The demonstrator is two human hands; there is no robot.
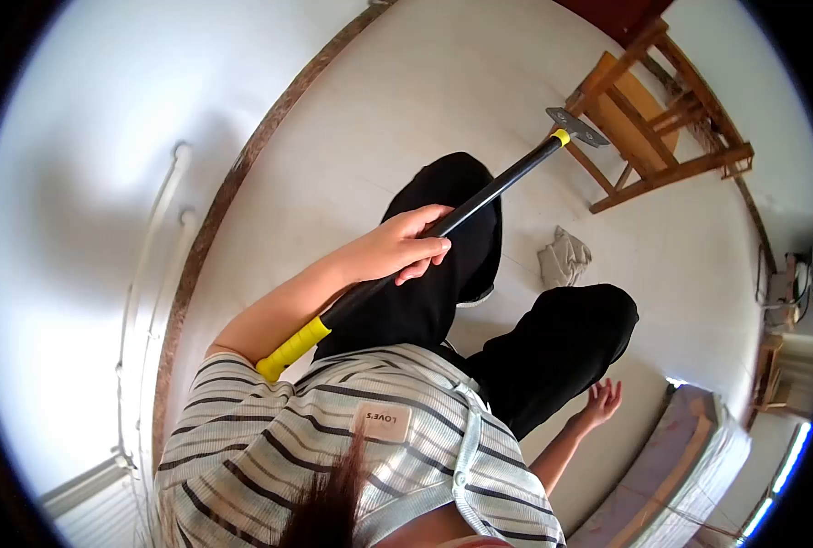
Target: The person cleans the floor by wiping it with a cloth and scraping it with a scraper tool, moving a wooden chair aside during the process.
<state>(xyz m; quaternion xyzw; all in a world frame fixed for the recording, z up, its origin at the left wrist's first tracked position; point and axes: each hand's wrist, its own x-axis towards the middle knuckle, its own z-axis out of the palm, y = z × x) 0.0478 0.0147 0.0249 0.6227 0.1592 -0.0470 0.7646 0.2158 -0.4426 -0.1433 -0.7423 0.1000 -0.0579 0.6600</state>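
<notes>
While left hand (395, 245) curls fingers round scraper (502, 185), right hand (596, 407) is spread, empty. Pickup looks done; cloth (564, 258) lies untouched.

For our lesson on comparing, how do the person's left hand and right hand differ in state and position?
The left hand is closed around the black shaft of the long-handled tool, while the right hand is empty and loosely open. In this view, the left hand appears over the left leg; the right hand is out beside the right leg. Both hands are bare.
</notes>
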